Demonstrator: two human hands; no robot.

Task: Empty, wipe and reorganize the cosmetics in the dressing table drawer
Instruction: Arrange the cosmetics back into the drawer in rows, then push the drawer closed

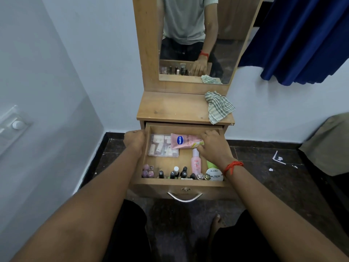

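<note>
Watching the feed from my end: the drawer (151, 189) is pulled out and full of stuff. My left hand (134, 140) is curled over the drawer's left wall near the back corner, gripping it as far as I can see. My right hand (215, 146) is down inside the drawer on the right, fingers pinching the yellow-green end of the pink tube (184, 141), which lies flat across the back of the drawer. The tube's other end overlaps a clear box (162, 146) of little tubes in the drawer's back left. A pink bottle (196, 164) lies mid-right in the drawer, just under my right hand, with a green thing (211, 164) beside it that I can't make out. A white jar (214, 175) sits in the drawer's front right corner, and polish bottles (172, 173) line the drawer's front wall. A striped cloth (219, 106) sits on the top above the drawer, right side.
</note>
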